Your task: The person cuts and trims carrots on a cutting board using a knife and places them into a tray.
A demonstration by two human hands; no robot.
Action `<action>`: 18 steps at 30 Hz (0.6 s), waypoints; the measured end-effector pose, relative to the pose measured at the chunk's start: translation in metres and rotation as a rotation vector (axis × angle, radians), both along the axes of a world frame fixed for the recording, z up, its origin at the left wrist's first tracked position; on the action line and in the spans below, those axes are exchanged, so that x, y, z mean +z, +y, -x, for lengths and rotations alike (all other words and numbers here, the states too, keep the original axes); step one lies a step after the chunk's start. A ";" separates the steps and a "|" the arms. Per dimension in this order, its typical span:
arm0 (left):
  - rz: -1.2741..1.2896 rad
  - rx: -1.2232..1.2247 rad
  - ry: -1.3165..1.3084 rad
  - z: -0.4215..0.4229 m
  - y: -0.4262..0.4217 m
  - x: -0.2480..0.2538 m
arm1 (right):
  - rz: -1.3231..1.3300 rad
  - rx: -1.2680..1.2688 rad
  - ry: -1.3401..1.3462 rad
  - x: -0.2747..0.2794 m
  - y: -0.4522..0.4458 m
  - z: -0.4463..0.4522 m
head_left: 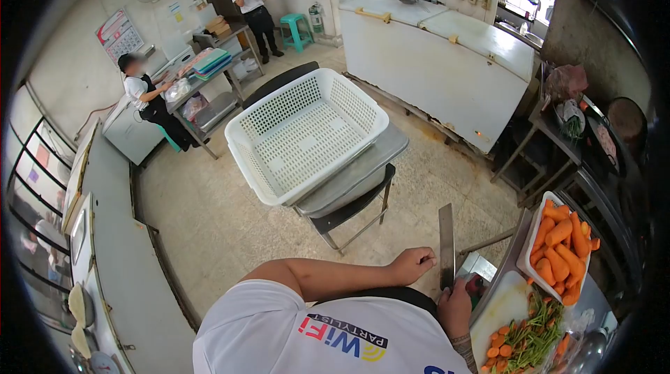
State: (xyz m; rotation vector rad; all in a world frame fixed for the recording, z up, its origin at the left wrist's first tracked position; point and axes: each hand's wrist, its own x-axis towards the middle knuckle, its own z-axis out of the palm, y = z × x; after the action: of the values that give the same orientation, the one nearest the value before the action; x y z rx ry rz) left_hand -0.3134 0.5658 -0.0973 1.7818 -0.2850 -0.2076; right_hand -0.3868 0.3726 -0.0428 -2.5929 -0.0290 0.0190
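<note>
Left hand (415, 264): bare, empty as far as visible, fingers curled loosely inward, held in the air in front of the torso, near the knife blade but apart from it.
Right hand (455, 304): closed round the handle of a broad-bladed knife (447, 245), the blade pointing away from the body; held beside the counter (599, 297); patterned band or marking at the wrist, kind not clear.
Cutting board (504, 304): pale, on the counter, to the right of the right hand. Upon it, carrot slices (497, 347) in a loose group, and, just beside them, a heap of cut green pieces (536, 332) mixed with orange bits.
White tray (528, 250): at the board's far side, filled with whole carrots (558, 255), orange, piled.
Clear plastic (579, 319): crumpled, near the green pieces.
White basket (244, 154): large, perforated, no contents visible, on a grey tabletop (363, 173) in mid-floor; black chair (356, 203) beside it.
Beyond: white chest freezer (433, 60); one person (150, 95) at a metal bench (227, 46), another person (255, 8) standing farther off
</note>
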 end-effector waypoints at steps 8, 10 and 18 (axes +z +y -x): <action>0.020 -0.028 0.014 0.003 -0.006 -0.004 | 0.000 -0.011 0.054 -0.001 -0.007 0.005; 0.019 -0.036 0.020 0.003 -0.007 -0.005 | 0.006 -0.018 0.065 -0.001 -0.008 0.006; 0.074 -0.059 0.059 0.006 -0.013 -0.011 | -0.008 -0.034 0.062 0.001 -0.009 0.008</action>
State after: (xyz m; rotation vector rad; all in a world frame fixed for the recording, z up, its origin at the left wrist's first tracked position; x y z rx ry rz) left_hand -0.3194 0.5529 -0.1083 1.6922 -0.2988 -0.2877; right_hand -0.3949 0.3639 -0.0421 -2.5828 0.0380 0.0870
